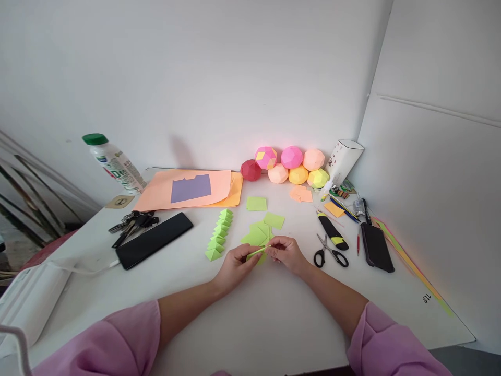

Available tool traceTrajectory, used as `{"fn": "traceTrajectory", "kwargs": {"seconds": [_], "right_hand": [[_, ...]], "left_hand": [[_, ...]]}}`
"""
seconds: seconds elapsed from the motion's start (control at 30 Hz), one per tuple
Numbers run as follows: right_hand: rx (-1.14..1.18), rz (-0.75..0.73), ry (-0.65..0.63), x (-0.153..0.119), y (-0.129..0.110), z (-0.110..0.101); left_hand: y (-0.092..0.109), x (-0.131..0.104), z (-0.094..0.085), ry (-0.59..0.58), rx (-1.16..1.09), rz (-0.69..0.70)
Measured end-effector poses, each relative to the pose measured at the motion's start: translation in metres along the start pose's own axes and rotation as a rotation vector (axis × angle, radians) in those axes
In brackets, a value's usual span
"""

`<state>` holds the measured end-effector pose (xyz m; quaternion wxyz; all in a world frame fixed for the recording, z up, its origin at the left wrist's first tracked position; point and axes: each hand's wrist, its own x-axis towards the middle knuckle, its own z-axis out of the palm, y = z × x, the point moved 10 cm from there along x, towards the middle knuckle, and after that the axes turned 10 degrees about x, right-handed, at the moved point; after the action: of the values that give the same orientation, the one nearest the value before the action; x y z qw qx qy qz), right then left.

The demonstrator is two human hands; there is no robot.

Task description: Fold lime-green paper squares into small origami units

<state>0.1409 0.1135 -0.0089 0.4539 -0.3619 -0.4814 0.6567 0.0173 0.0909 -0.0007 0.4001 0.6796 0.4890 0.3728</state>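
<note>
Between my two hands is a small green paper piece (258, 251), seen nearly edge-on. My left hand (236, 266) pinches its left end, and my right hand (286, 254) has its fingertips closed on the right end. Just behind the hands lie several loose green paper squares (254, 236), overlapping, with one green square (256, 203) apart farther back. To the left of the hands stands a row of folded green paper pieces (218, 236), lined up front to back.
Scissors (331, 254), a cutter (332, 230) and a phone (377, 247) lie at the right. At the left are a black device (154, 241), keys (135, 224) and a bottle (117, 166). Orange sheets (188, 203) and several paper balls (291, 157) sit by the wall.
</note>
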Motion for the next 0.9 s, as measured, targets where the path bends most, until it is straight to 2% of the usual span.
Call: {"fn": "traceTrajectory", "kwargs": {"seconds": [0.3, 0.63, 0.9], "right_hand": [[0.022, 0.013, 0.022, 0.002, 0.001, -0.001], [0.036, -0.007, -0.008, 0.000, 0.000, 0.001], [-0.012, -0.056, -0.058, -0.004, -0.005, 0.008]], "left_hand": [[-0.007, 0.000, 0.003, -0.016, -0.068, -0.039], [-0.016, -0.001, 0.010, -0.063, -0.166, -0.132], [-0.017, -0.002, 0.009, -0.061, -0.167, -0.173]]}}
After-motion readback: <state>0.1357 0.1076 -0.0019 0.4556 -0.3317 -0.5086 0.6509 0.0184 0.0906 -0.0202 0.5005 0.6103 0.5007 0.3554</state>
